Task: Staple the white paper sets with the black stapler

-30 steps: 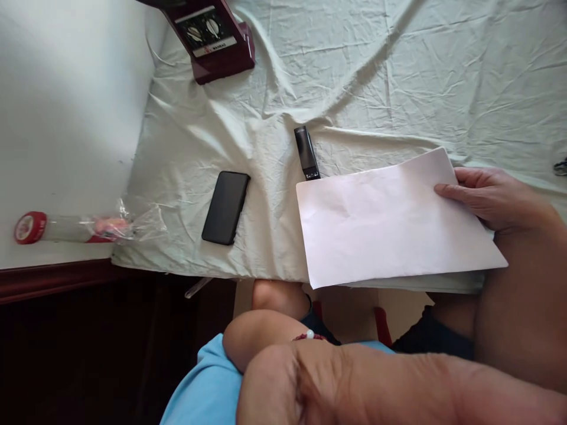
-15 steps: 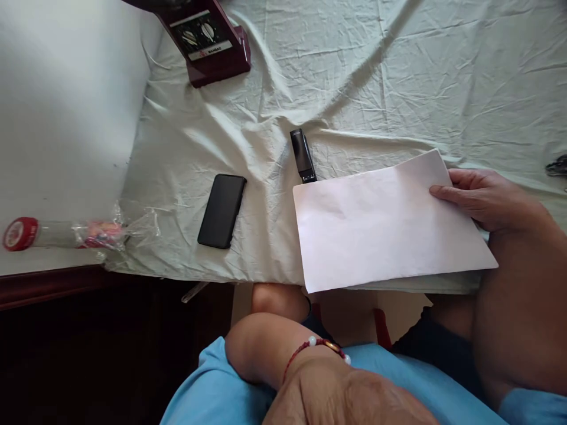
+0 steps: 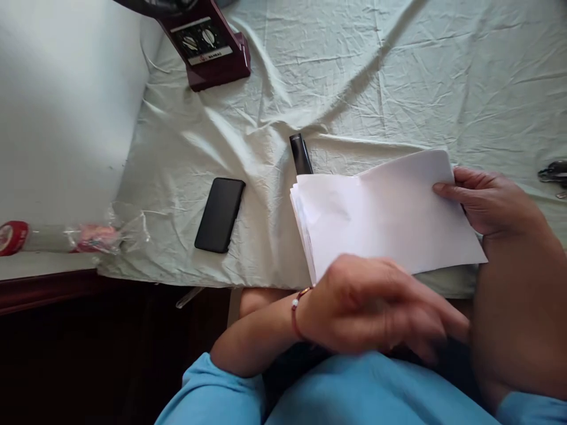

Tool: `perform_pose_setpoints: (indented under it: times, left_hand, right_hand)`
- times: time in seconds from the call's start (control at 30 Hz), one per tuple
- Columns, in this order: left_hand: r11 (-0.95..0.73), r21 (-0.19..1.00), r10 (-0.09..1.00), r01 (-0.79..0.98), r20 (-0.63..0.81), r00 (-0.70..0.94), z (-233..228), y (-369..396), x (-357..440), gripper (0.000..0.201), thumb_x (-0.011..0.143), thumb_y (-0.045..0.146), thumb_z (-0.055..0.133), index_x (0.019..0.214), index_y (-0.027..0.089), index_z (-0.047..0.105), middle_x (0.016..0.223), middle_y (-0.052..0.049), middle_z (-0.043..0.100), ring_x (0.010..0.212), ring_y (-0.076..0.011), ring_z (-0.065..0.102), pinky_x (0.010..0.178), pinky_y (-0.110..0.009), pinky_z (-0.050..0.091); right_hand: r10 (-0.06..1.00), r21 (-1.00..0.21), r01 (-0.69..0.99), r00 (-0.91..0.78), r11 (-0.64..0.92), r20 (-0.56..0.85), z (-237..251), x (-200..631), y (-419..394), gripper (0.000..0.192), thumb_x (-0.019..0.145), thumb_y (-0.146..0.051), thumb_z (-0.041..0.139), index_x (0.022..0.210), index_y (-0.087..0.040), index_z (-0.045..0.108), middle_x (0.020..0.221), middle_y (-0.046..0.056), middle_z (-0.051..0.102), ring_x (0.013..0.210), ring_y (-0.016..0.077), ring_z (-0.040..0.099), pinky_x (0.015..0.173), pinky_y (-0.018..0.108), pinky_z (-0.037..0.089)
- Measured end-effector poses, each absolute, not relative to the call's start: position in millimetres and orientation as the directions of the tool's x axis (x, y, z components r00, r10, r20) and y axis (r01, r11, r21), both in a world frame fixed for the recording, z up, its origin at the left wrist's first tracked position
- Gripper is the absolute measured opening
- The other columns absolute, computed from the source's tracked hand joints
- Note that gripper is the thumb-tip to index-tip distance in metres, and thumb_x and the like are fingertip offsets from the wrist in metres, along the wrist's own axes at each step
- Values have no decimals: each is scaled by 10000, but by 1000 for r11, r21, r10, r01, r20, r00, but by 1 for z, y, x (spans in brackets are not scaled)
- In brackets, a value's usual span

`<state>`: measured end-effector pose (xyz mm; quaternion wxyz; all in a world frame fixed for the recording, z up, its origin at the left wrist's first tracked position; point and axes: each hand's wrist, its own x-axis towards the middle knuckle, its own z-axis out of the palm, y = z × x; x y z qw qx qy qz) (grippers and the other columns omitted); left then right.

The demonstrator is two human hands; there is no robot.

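Observation:
My right hand [image 3: 491,198] pinches the right edge of a stack of white paper sheets [image 3: 381,218], thumb on top. At the left edge the sheets fan slightly apart. The stack lies over the near edge of the cloth-covered table, with a crease running across its top sheet. My left hand [image 3: 376,313], blurred by motion, is in front of the stack's near edge. Its fingers stretch to the right, somewhat apart, and nothing shows in them. Part of a black stapler [image 3: 301,154] sticks out beyond the paper's far left corner; the paper hides its lower end.
A black phone [image 3: 220,215] lies on the pale green tablecloth [image 3: 266,236], left of the paper. Farther back stands a dark red device base with knobs [image 3: 208,50]. A red-capped clear tube in plastic wrap [image 3: 66,237] is at far left. A small dark object [image 3: 553,172] lies at far right.
My left hand has risen from my lap toward the paper, its fingers now in view. The stack's left edge has fanned apart. My right hand keeps its hold.

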<state>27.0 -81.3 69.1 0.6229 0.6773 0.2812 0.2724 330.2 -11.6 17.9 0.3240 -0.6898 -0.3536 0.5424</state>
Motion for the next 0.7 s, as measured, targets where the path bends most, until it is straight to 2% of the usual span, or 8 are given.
perform_pose_setpoints:
  times: [0.07, 0.2, 0.27, 0.37, 0.43, 0.47, 0.57, 0.7]
  left_hand:
    - [64, 995, 922, 78, -89, 376, 54, -64, 31, 506, 1049, 672, 589, 826, 281, 819, 749, -56, 773, 647, -175, 667, 608, -330, 529]
    - [171, 974, 971, 146, -192, 143, 19, -37, 23, 625, 1030, 709, 591, 652, 214, 642, 587, 14, 496, 575, -123, 443, 585, -300, 383]
    - [172, 966, 983, 192, -181, 33, 5, -28, 13, 565, 1039, 684, 587, 712, 224, 595, 601, 31, 435, 577, -130, 410, 566, -291, 360]
    - [56, 968, 988, 245, -19, -151, -7, -21, 1, 308, 1080, 520, 584, 946, 245, 619, 783, 0, 552, 737, -156, 542, 668, -277, 457]
    - [-19, 975, 970, 222, 72, -234, -9, -20, -3, 118, 1070, 376, 599, 1095, 261, 599, 883, -9, 568, 825, -162, 572, 758, -280, 494]
    - [-40, 981, 963, 192, 89, -255, -9, -19, -5, 116, 1042, 306, 621, 1145, 266, 584, 909, -8, 560, 848, -161, 572, 792, -282, 500]
    - [-30, 998, 964, 61, 45, -262, -7, -17, -7, 346, 923, 198, 713, 1231, 262, 571, 1036, -23, 584, 997, -167, 595, 903, -289, 509]
    - [12, 993, 970, -120, -41, -240, -2, -14, -9, 646, 804, 377, 913, 1327, 262, 552, 1325, -90, 615, 1302, -244, 601, 1060, -349, 527]
  right_hand:
    - [859, -862, 85, 171, -500, -482, 19, 331, -12, 542, 689, -424, 779, 1210, -315, 677, 1066, 1, 693, 756, 139, 673, 677, 256, 577]
    - [902, -916, -2, 172, -401, -395, 26, 329, -14, 495, 700, -329, 759, 1188, -289, 686, 1084, 13, 688, 799, 147, 679, 744, 295, 587]
    - [912, -925, -28, 161, -378, -378, 30, 327, -15, 477, 699, -301, 746, 1172, -273, 692, 1095, 27, 686, 784, 155, 678, 729, 317, 589]
    - [913, -931, -54, 183, -361, -365, 35, 327, -16, 441, 695, -255, 729, 1135, -256, 705, 1094, 34, 686, 775, 159, 681, 716, 325, 587]
    - [913, -939, -68, 218, -338, -344, 38, 327, -16, 409, 700, -227, 714, 1108, -255, 713, 1101, 27, 684, 795, 159, 685, 732, 328, 590]
    - [912, -941, -76, 234, -328, -337, 39, 327, -17, 397, 701, -212, 706, 1095, -258, 717, 1108, 22, 683, 810, 160, 687, 744, 331, 592]
    - [905, -948, -100, 281, -303, -319, 40, 329, -17, 387, 698, -176, 687, 1073, -264, 725, 1125, 5, 681, 848, 161, 690, 790, 343, 594]
    - [901, -952, -118, 307, -283, -306, 40, 330, -15, 374, 692, -152, 675, 1044, -265, 732, 1122, -7, 684, 887, 161, 689, 820, 336, 590]
